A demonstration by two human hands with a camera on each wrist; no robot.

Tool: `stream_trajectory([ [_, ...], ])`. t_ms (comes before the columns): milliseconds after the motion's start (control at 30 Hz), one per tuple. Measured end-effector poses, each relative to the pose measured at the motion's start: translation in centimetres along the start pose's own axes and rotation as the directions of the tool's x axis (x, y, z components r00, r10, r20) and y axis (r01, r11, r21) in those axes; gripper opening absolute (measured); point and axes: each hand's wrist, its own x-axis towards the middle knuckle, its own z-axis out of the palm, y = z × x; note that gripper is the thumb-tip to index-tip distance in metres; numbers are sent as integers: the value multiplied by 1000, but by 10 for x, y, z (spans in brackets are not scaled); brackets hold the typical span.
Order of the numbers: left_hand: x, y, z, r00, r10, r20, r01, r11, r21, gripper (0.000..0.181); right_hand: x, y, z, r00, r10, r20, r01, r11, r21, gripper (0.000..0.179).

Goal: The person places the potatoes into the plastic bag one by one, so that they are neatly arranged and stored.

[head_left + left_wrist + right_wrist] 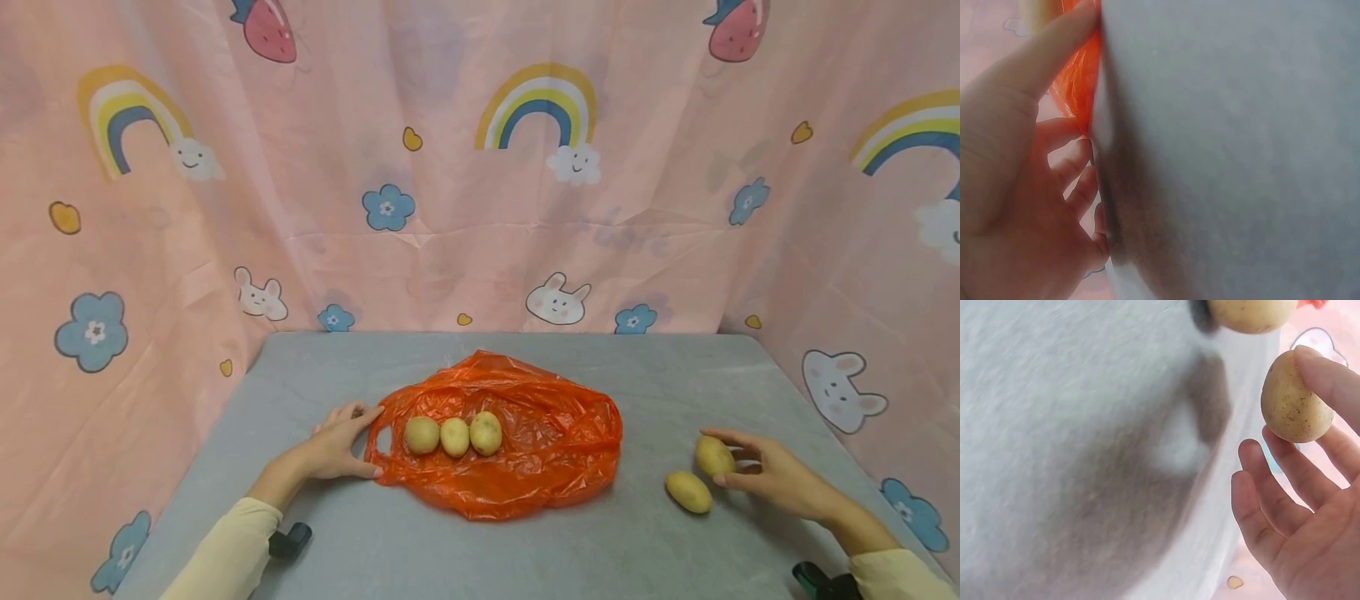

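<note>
Item: 1 orange-red plastic bag [555,450], crumpled, spread flat on the grey table [420,558]. On it I count 3 row potatoes [454,437], side by side towards the handle hole. Left hand [336,447]: at the bag's left edge, I see thumb and fingers spread wide, touching the plastic. Right hand [780,475]: pinching 1 held potato [715,456] between thumb and fingers, well right of the bag. Also 1 loose potato [688,492], on the table just beside it. Backdrop: pink curtain [450,275], rainbow and rabbit print.
</note>
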Motion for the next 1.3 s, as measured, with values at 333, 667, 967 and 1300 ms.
stream_trajectory([
  [333, 0, 0, 0, 1000, -1, 0, 1, 1000, -1, 103, 5, -16, 3, 989, -122, -86, 129, 989, 73, 56],
  [667, 1, -1, 1, 1000, 5, 0, -5, 1000, 6, 103, 11, -32, 9, 978, -179, -111, 188, 980, 70, 54],
  [967, 1, -1, 0, 1000, 6, 0, -6, 1000, -2, 102, 17, -53, 8, 983, -158, -96, 164, 985, 62, 54],
  [1300, 0, -2, 1, 1000, 0, -4, 0, 1000, -6, 102, 27, -78, 13, 988, -103, -112, 115, 988, 106, 58],
])
